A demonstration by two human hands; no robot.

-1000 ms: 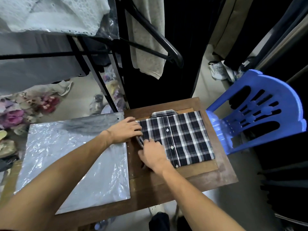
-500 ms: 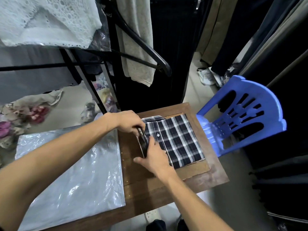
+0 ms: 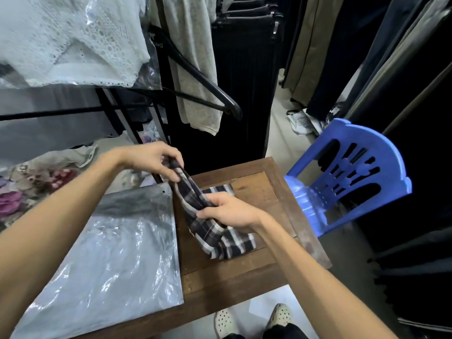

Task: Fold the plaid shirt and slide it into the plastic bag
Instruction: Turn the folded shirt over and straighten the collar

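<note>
Plaid folded cotton shirt (image 3: 215,238), flat a second ago, is lifting; left hand (image 3: 151,159) and right hand (image 3: 230,211) are pinching its edge beside the clear plastic bag (image 3: 110,253).

This looks like a clothing shop's stockroom or packing corner. Garments crowd every side: dark pleated trousers (image 3: 244,69) hang in a tight row on clips, khaki and navy trousers (image 3: 318,52) hang at the right, and a white lace garment (image 3: 68,37) sits in clear wrap at the upper left beside a beige top (image 3: 195,69). A black hanger (image 3: 203,86) juts from a black metal rack (image 3: 115,111). More floral clothes (image 3: 36,184) lie heaped on the floor. A small wooden table (image 3: 232,285) serves as a packing surface, with a clear plastic bag (image 3: 105,255) along its left edge and a blue plastic chair (image 3: 352,177) at its right edge
</note>
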